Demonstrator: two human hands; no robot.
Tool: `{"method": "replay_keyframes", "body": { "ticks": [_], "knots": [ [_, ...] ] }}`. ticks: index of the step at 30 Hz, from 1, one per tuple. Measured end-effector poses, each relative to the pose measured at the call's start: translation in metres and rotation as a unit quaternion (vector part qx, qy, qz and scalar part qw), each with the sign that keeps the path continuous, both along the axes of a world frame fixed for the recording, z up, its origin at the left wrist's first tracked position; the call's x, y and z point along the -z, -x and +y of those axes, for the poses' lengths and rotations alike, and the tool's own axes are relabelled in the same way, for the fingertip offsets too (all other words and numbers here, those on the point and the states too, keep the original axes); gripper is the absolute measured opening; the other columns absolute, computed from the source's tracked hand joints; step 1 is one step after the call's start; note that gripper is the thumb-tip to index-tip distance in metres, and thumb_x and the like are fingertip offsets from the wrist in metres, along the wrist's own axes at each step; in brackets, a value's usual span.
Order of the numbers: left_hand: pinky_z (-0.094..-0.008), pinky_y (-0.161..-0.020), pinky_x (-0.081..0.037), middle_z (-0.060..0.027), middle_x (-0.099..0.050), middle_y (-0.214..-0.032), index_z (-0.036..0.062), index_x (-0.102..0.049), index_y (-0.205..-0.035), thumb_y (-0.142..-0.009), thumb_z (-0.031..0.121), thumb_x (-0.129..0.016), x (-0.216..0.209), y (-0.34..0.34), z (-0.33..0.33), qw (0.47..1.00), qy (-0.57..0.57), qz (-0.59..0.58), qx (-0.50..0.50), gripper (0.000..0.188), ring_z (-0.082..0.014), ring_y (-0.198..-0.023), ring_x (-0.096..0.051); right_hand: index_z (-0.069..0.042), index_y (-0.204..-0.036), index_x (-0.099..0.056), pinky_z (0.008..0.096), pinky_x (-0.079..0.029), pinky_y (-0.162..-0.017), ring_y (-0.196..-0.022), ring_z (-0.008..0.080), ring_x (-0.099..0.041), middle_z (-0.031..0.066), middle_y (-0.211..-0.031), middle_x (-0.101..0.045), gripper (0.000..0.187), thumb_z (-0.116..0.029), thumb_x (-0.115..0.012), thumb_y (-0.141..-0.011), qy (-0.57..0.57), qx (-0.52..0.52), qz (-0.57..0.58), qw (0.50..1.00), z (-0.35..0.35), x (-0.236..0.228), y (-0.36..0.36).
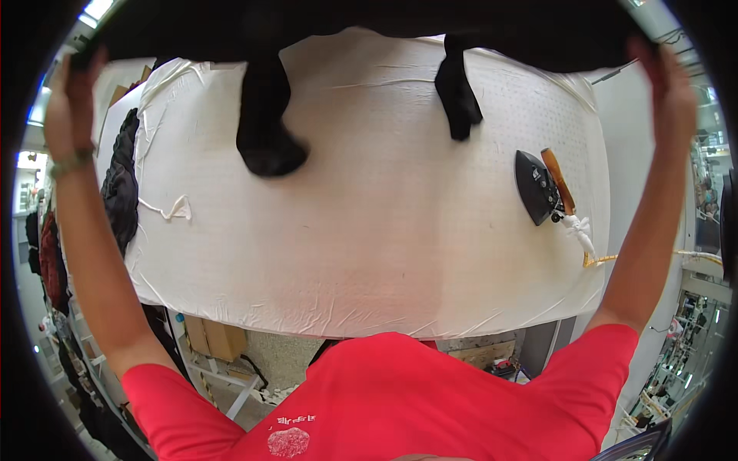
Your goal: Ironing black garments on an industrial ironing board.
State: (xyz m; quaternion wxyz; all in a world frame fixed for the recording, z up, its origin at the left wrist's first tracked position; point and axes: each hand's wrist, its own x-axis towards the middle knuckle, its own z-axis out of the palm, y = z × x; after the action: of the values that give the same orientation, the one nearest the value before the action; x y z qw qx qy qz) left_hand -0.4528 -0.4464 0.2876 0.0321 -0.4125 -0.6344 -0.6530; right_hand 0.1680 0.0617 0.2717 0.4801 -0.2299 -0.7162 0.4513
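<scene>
A black garment [265,107] is stretched wide across the top of the view, raised over the white padded table. Two narrow parts of it hang down like sleeves, the left one longer and wider than the right. My left hand [73,107] grips its left end, and my right hand [670,92] has hold of the right end. Both arms are lifted and spread; the fingertips are partly hidden in the dark cloth and a little blurred. An iron [536,187] with a wooden handle rests on the table, nearer my right arm.
The white-covered table [346,246] spans the middle. Crumpled dark cloth [121,180] lies on its left edge, near a white tie [178,207]. A yellowish cord [603,259] runs from the iron to the right. Beneath the table stands a cardboard box [215,338].
</scene>
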Motion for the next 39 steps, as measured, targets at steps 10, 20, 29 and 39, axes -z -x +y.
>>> {"method": "replay_keyframes", "body": {
  "ticks": [10,20,29,39],
  "knots": [
    [-0.0391,-0.076,-0.064,-0.0077,-0.070,-0.090,0.0039,-0.060,-0.099,-0.107,0.025,-0.056,0.186,-0.180,-0.075,0.937,0.018,-0.342,0.063,0.023,-0.0177,-0.079,-0.071,0.001,-0.113,-0.058,0.0386,-0.063,-0.085,-0.091,0.0287,-0.076,0.0147,-0.104,-0.071,0.017,-0.014,-0.056,-0.105,0.300,-0.002,-0.016,0.954,-0.169,0.144,-0.066],
    [-0.0383,-0.072,-0.064,-0.0090,-0.069,-0.082,0.0039,-0.057,-0.101,-0.107,0.025,-0.056,0.229,-0.254,-0.159,0.936,0.019,-0.346,0.062,0.022,-0.0196,-0.073,-0.071,0.000,-0.114,-0.058,0.0388,-0.061,-0.089,-0.092,0.0266,-0.075,0.0161,-0.108,-0.072,0.016,-0.013,-0.052,-0.107,0.287,-0.014,-0.072,0.955,-0.266,0.168,-0.147],
    [-0.0401,-0.074,-0.064,-0.0120,-0.071,-0.090,0.0043,-0.057,-0.104,-0.106,0.025,-0.057,0.286,-0.300,-0.224,0.933,0.025,-0.355,0.048,0.020,-0.0204,-0.077,-0.072,0.001,-0.113,-0.060,0.0388,-0.061,-0.091,-0.093,0.0251,-0.074,0.0164,-0.111,-0.072,0.016,-0.013,-0.055,-0.105,0.317,-0.038,-0.071,0.945,-0.312,0.204,-0.198],
    [-0.0321,-0.073,-0.061,-0.0107,-0.072,-0.096,0.0036,-0.062,-0.111,-0.103,0.023,-0.063,0.388,-0.322,-0.275,0.888,0.222,-0.402,-0.005,0.021,-0.0185,-0.081,-0.073,0.000,-0.112,-0.067,0.0333,-0.061,-0.082,-0.090,0.0197,-0.072,0.0113,-0.104,-0.073,0.020,-0.016,-0.064,-0.101,0.432,0.030,-0.210,0.876,-0.334,0.336,-0.226]
  ]
}}
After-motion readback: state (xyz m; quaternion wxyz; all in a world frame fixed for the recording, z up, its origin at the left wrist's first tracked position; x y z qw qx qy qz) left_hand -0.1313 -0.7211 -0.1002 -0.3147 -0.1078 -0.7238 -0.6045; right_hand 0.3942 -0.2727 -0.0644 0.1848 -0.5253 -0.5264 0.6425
